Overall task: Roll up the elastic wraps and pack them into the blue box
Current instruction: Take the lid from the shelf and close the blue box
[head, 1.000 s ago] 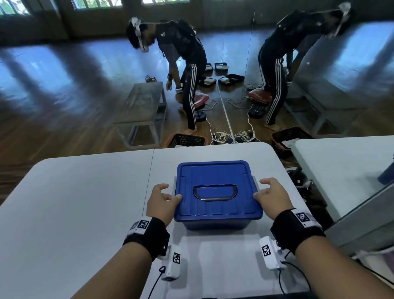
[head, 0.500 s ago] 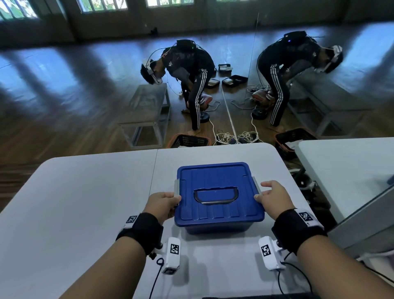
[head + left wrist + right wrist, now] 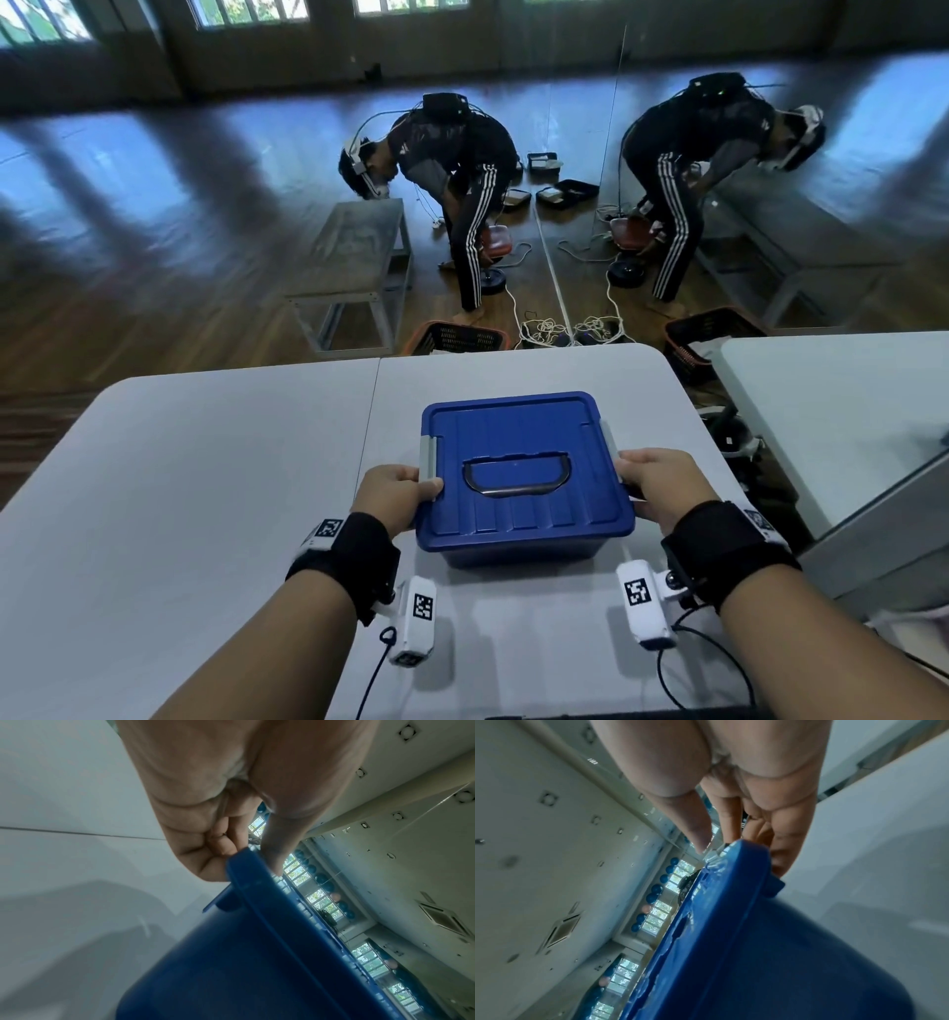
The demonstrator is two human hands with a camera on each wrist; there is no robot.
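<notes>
The blue box (image 3: 518, 488) stands lidded on the white table (image 3: 205, 488), a dark handle (image 3: 516, 473) lying flat in the lid. My left hand (image 3: 398, 496) grips the box's left edge beside the grey latch (image 3: 428, 455), thumb on the lid and fingers curled under the rim (image 3: 246, 874). My right hand (image 3: 652, 488) grips the right edge the same way; in the right wrist view the thumb lies over the lid rim (image 3: 744, 858) and the fingers reach down outside it. No elastic wraps show in any view.
A second white table (image 3: 842, 411) stands close on the right. Beyond the table's far edge are a grey bench (image 3: 354, 257), an orange basket (image 3: 454, 336), floor cables and a person bending (image 3: 457, 185), doubled in a wall mirror.
Both hands have closed in on the box's side edges near the latches, the left thumb coming onto the lid. The camera tilted slightly; the person behind has bent lower.
</notes>
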